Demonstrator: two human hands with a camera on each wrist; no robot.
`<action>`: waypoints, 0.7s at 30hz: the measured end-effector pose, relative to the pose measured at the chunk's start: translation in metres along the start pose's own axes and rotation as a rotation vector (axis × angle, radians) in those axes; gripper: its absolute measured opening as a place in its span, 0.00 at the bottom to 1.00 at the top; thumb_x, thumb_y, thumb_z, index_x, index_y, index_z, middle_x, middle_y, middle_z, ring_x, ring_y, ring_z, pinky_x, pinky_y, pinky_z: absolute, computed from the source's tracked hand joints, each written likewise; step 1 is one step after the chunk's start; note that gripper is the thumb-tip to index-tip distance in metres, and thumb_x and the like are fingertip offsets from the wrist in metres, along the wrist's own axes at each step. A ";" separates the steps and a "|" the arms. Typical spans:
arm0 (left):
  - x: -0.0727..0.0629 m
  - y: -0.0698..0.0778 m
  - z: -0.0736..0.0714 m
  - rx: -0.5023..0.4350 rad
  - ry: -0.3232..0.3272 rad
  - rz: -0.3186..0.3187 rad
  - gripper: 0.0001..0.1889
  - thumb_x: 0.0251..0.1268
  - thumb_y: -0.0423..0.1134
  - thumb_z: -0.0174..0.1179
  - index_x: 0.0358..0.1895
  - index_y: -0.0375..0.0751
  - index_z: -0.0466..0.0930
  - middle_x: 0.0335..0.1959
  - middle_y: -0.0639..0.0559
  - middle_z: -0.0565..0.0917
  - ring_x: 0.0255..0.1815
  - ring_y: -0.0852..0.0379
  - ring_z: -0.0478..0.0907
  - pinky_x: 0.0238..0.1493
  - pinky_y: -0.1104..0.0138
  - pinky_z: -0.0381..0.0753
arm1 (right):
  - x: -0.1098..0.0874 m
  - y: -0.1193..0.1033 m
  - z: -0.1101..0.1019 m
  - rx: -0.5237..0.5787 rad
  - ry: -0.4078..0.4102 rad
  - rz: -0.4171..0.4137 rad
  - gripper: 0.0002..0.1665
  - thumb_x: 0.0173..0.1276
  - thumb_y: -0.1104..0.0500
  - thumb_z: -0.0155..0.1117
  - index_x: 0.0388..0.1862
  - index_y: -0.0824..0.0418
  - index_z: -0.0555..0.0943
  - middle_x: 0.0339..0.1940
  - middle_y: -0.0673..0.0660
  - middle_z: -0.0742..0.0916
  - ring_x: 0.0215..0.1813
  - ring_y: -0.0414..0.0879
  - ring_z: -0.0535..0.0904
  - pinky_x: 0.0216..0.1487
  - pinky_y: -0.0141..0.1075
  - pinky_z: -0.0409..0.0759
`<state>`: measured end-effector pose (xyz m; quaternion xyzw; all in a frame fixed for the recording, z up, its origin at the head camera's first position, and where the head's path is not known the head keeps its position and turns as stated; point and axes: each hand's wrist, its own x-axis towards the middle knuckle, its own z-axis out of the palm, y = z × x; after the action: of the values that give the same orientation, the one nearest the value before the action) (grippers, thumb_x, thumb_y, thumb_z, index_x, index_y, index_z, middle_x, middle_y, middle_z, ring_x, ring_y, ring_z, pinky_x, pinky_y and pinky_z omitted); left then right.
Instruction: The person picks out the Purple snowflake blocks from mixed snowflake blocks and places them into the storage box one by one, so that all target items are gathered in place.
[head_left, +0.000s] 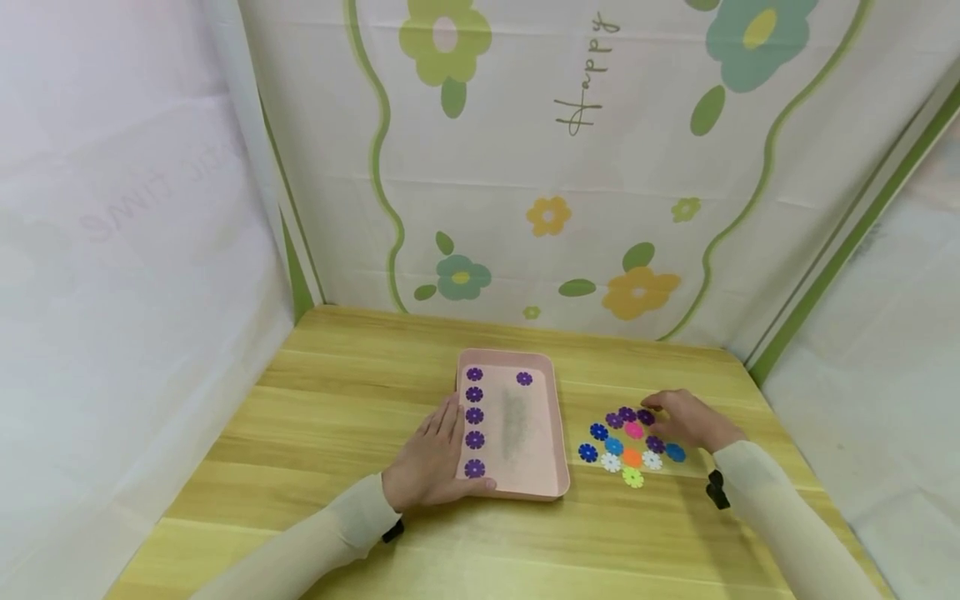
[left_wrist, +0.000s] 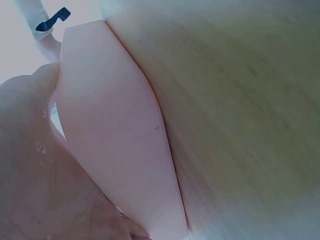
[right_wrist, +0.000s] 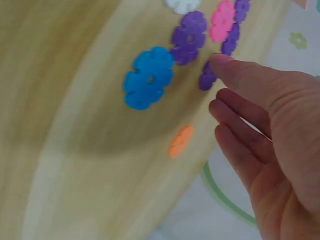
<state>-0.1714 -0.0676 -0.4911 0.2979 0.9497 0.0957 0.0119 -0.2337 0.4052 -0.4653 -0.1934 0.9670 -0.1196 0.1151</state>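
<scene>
A pink tray [head_left: 561, 433] holds a column of purple flower-shaped discs [head_left: 475, 415] along its left side and one purple disc [head_left: 524, 378] at its upper right. My left hand [head_left: 426, 458] rests against the tray's left wall, fingers straight, thumb over the front-left corner. In the left wrist view the palm lies along the pink wall [left_wrist: 115, 115]. On the right, my right hand [head_left: 693, 419] reaches to a purple disc [right_wrist: 207, 77] on the table; thumb and fingers stand apart about it, with no clear grip visible.
Right of the tray lie loose flower discs, among them blue [head_left: 588, 452], white [head_left: 611, 462], pink [head_left: 633, 430], orange [head_left: 632, 457] and yellow-green [head_left: 633, 477]. Another orange disc [right_wrist: 180, 141] lies near the right fingers. A flowered cloth [head_left: 480, 167] hangs behind the wooden table [head_left: 330, 400].
</scene>
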 end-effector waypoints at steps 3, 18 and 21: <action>0.000 0.000 0.000 0.007 0.006 0.004 0.67 0.65 0.82 0.50 0.82 0.21 0.48 0.85 0.24 0.49 0.87 0.31 0.51 0.84 0.46 0.62 | 0.000 0.005 0.007 0.022 0.034 -0.002 0.26 0.72 0.65 0.71 0.65 0.74 0.80 0.58 0.71 0.88 0.52 0.57 0.89 0.53 0.51 0.90; 0.001 0.000 0.000 0.001 -0.012 -0.008 0.66 0.65 0.82 0.49 0.83 0.22 0.47 0.85 0.25 0.49 0.87 0.31 0.51 0.84 0.46 0.62 | 0.013 0.016 0.011 0.143 0.075 0.037 0.09 0.71 0.64 0.73 0.49 0.64 0.89 0.41 0.55 0.91 0.40 0.42 0.85 0.41 0.37 0.89; 0.001 0.000 -0.001 0.007 -0.017 -0.004 0.66 0.65 0.82 0.50 0.83 0.22 0.47 0.85 0.25 0.48 0.87 0.30 0.51 0.84 0.45 0.62 | 0.015 0.018 0.007 0.167 0.064 0.041 0.04 0.71 0.64 0.73 0.42 0.62 0.89 0.37 0.53 0.91 0.37 0.42 0.85 0.38 0.33 0.86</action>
<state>-0.1724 -0.0670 -0.4898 0.2970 0.9504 0.0900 0.0190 -0.2520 0.4139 -0.4795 -0.1595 0.9606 -0.2036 0.1021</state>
